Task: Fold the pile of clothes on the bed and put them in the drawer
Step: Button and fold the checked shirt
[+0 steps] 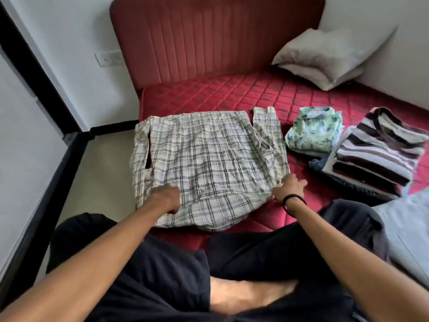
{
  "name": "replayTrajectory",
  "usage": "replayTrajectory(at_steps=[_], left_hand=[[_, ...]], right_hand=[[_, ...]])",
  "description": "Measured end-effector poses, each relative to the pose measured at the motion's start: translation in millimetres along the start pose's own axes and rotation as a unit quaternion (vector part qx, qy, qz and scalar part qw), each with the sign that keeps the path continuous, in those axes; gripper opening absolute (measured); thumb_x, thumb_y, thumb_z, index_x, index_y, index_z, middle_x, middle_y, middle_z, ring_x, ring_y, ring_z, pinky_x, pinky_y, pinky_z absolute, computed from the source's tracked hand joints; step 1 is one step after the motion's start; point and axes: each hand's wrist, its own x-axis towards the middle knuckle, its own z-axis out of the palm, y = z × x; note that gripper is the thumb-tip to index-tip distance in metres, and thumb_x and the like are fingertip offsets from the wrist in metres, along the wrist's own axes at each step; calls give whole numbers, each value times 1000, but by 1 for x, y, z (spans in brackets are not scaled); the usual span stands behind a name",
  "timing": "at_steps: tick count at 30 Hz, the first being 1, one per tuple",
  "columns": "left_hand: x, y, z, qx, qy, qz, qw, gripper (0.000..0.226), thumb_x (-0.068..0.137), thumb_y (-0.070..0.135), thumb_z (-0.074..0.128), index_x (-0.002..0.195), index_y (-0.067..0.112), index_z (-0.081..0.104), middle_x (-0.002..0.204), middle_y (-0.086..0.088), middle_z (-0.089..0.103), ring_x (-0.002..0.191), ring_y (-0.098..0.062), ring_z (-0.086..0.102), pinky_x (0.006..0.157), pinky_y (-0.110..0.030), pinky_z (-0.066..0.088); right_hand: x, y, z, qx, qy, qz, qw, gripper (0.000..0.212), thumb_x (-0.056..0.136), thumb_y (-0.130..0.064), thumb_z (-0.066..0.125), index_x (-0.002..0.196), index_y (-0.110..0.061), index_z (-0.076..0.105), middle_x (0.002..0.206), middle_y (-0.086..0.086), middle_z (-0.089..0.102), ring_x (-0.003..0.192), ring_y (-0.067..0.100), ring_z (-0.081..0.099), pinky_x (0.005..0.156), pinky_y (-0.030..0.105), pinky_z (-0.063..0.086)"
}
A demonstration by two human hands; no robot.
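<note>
A white checked shirt [209, 159] lies spread flat on the red quilted mattress [232, 94] in front of me, one sleeve folded along its right side. My left hand [166, 197] is blurred and grips the shirt's near left part with curled fingers. At the shirt's near right corner, my right hand [290, 185] holds the edge of the cloth. To the right lie a folded green floral shirt [314, 131] and a folded brown and white striped top [380, 147] on a stack.
A grey pillow [329, 54] leans in the far right corner by the red padded headboard [209, 36]. Dark denim [325, 168] shows under the striped stack. Pale cloth [408, 228] lies at my right. Floor [104, 163] runs along the bed's left.
</note>
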Motion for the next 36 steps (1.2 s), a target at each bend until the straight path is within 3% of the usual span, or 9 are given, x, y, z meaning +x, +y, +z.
replayTrajectory(at_steps=[3,7,10,13,20,24,28,33,36], left_hand=[[22,68,-1,-184,105,165,963,36,97,17,63,131,26,60,137,-5,53,124,-22,53,104,-43,50],[50,143,-15,-223,46,324,918,33,105,34,54,129,17,67,131,-8,66,119,-24,61,101,-37,48],[87,175,-37,-284,53,300,909,27,103,28,58,107,8,76,103,-11,77,92,-29,73,79,-36,59],[149,186,-87,-413,97,201,883,21,102,23,61,108,7,73,96,-12,77,68,-22,73,51,-22,56],[291,204,-187,-513,176,35,839,20,101,15,64,105,-3,71,97,-19,76,78,-25,74,81,-41,63],[369,243,-206,-514,171,-11,841,40,92,18,75,126,-1,62,110,-13,73,86,-20,71,75,-36,63],[417,273,-202,-436,220,-37,872,48,82,37,84,115,9,64,105,-5,68,90,-21,64,56,-27,44],[439,263,-208,-470,268,-51,839,28,76,8,81,78,16,54,94,-4,69,79,-20,66,58,-28,56],[428,230,-225,-498,313,-80,805,18,75,12,81,80,14,64,87,-4,67,84,-25,68,56,-24,49]], right_hand=[[9,14,12,289,6,179,940,48,88,-21,64,129,-2,48,135,23,53,115,41,62,100,49,53],[17,12,6,471,-66,225,850,56,85,-35,82,123,-2,57,110,18,66,93,36,69,82,44,60],[14,15,9,556,-203,216,776,50,80,-5,78,125,9,62,114,26,68,89,37,65,77,38,61],[30,-4,14,630,-253,190,709,39,88,-3,70,125,8,66,121,27,70,108,41,68,102,54,54],[56,-31,30,582,-220,96,777,41,74,-20,84,111,-4,75,107,16,78,99,32,75,88,43,61],[80,-24,45,577,-231,102,776,51,55,-23,95,102,-11,80,102,16,78,96,32,76,87,41,59],[95,-19,57,570,-241,107,778,44,58,-26,88,100,-18,81,100,14,79,97,32,76,95,48,57],[89,-21,49,537,-226,48,811,30,62,-20,80,91,-24,82,89,9,80,82,22,77,70,28,60],[79,-29,36,479,-221,-34,849,22,66,-21,78,87,-16,77,74,5,76,65,13,65,61,27,53]])
